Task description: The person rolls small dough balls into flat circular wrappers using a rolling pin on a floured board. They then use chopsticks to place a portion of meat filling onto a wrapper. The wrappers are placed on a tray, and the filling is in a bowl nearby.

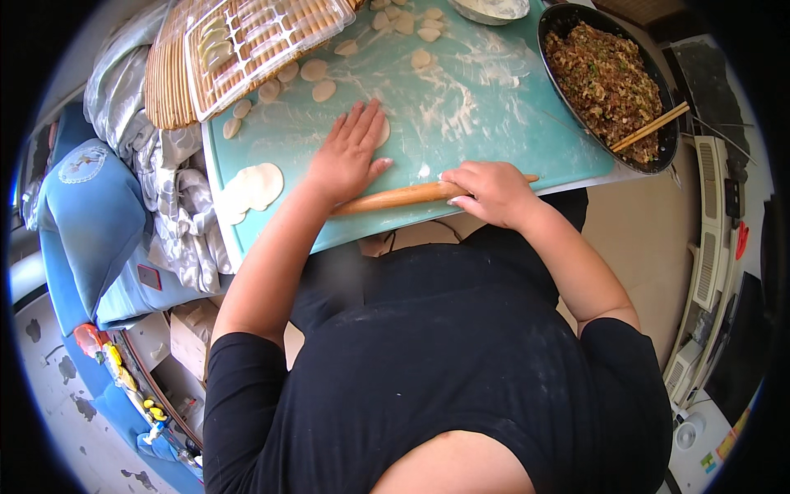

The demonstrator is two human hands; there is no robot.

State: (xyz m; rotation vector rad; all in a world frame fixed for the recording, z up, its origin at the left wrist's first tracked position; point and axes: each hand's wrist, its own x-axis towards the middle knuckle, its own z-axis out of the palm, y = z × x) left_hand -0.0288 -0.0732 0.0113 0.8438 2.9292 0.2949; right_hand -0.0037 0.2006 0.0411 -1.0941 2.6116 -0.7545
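My left hand lies flat on the floured green board, fingers stretched out. From under its fingertips peeks the edge of a piece of dough; the rest is hidden. My right hand is closed over the right part of a wooden rolling pin, which lies along the board's near edge. The pin's left end reaches my left wrist. Rolled dough wrappers overlap in a pile left of my left forearm. Several small flattened dough pieces are scattered farther back.
At the right stands a black pan of minced filling, with chopsticks across its rim. A clear compartment tray holding several dumplings rests on a woven mat at the far left. A bowl of flour sits at the back.
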